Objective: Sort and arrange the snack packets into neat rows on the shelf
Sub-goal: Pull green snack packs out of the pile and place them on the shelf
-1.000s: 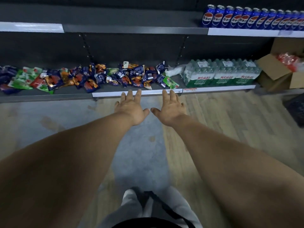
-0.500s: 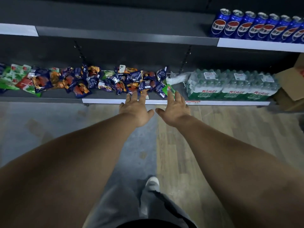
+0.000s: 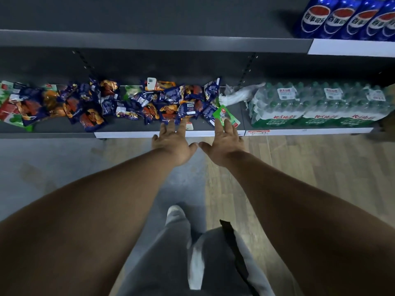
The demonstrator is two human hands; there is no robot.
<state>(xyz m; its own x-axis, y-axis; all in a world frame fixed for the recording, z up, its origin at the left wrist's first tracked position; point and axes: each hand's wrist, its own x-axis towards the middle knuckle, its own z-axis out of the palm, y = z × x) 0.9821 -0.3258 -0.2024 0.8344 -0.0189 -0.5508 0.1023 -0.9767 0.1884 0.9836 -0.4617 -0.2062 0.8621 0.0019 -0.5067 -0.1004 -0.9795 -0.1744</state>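
Both hands are lying flat-fingered, holding nothing: left hand [image 3: 173, 144] and right hand [image 3: 224, 144] reaching the snack packets [image 3: 149, 103] at the shelf [image 3: 64, 130] front.

Snack packets [image 3: 136, 103] lie heaped on the shelf [image 3: 64, 129] beyond and left of both grips; bottled water packs [image 3: 316, 105] sit right.

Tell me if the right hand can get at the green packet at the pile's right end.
Probably yes: the right hand is open, its fingertips already at the green packet, nothing between them.
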